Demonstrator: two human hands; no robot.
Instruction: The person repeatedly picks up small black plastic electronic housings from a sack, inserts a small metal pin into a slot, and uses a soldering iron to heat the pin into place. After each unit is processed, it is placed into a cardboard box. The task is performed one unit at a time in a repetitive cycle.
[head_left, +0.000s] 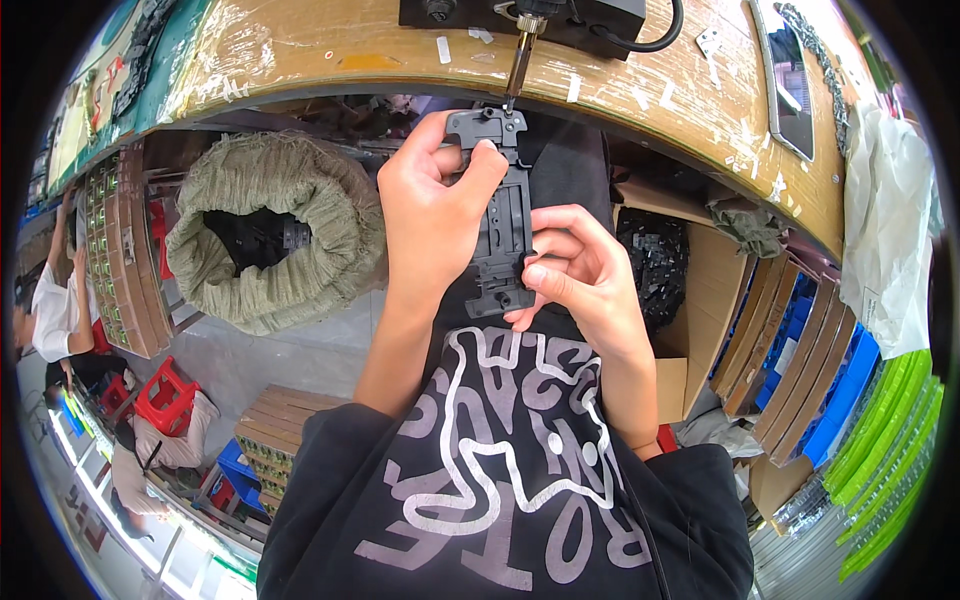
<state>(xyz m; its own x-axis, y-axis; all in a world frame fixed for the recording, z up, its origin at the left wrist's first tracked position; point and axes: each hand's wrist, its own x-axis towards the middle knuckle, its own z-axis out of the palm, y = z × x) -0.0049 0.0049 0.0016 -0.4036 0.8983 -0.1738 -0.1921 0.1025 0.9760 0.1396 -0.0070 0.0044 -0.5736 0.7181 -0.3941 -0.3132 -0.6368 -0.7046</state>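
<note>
A long black moulded plastic part (512, 225) hangs upright before my chest, below the bench edge. My left hand (432, 200) is closed on its upper left side, the thumb pressed on its face. Along its lower right edge my right hand (585, 265) grips it between thumb and curled fingers. A metal screwdriver bit (518, 65) comes down from a black machine (590, 25) on the bench. Its tip meets, or stands just over, the part's top right corner; contact is hard to make out.
Scraps of tape lie on the wooden bench (390, 65), with a smartphone (788, 90) at its right. An open woven sack (340, 200) with black parts stands left. Right are a cardboard box (708, 300) of black pieces, stacked trays and green strips (890, 440). People sit far left.
</note>
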